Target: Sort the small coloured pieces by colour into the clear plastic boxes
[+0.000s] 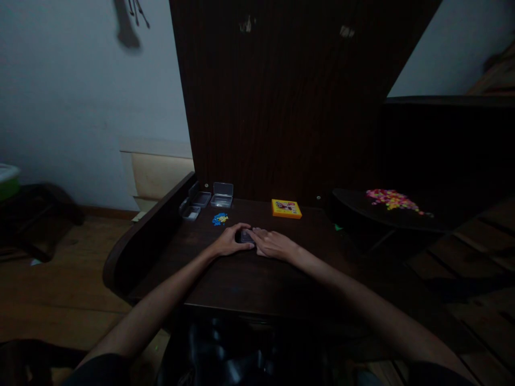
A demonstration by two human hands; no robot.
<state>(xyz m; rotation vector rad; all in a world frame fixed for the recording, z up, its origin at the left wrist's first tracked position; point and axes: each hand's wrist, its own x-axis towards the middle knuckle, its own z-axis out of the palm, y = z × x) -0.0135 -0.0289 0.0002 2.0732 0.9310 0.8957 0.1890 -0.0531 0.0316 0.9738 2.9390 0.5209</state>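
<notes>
A small clear plastic box (244,236) lies on the dark wooden desk, between my two hands. My left hand (229,241) curves around its left side, thumb in front and fingers behind. From the right, my right hand (276,244) has its fingers on the box's top and right edge. The box's contents are too dark to make out. Just beyond my left hand sits a small pile of blue and yellow pieces (220,219). Farther back stand several clear plastic boxes with lids raised, among them a box (222,200) against the back panel.
A yellow printed box (286,208) lies at the back of the desk (237,289). On a dark curved surface (354,212) to the right rests a heap of pink, yellow and red pieces (392,200). A raised wooden side (148,230) borders the desk's left.
</notes>
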